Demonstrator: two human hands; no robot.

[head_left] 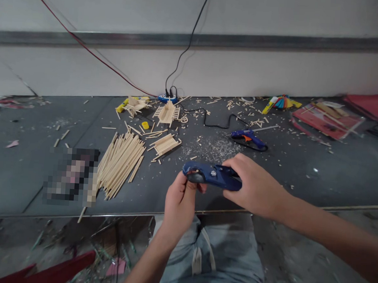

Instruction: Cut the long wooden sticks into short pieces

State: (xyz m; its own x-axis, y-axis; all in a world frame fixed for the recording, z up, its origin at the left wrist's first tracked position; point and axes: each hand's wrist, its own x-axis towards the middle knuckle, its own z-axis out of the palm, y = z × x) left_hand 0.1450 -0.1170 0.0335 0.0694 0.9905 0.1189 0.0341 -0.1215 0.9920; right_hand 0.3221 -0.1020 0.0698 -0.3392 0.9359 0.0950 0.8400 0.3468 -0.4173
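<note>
My right hand (253,186) is wrapped round the handles of blue pruning shears (217,178), held above the table's front edge. Their rounded jaw end points left and meets the fingertips of my left hand (179,203). That hand is closed in a pinch just beneath the jaws; whatever its fingers hold is hidden. A tiny pale spot shows at the jaws, too small to name. Left of my hands lies a pile of thin wooden sticks (122,165). Beyond them are a small stick-built frame (165,145) and a larger stick model with wheel-like rings (167,113).
A blue glue gun (248,138) rests beyond my right hand, its black cord running to a blue power strip (167,98) by the wall. Stick offcuts and pale dust are scattered over the dark table (290,164). Red packets (329,120) lie at the far right.
</note>
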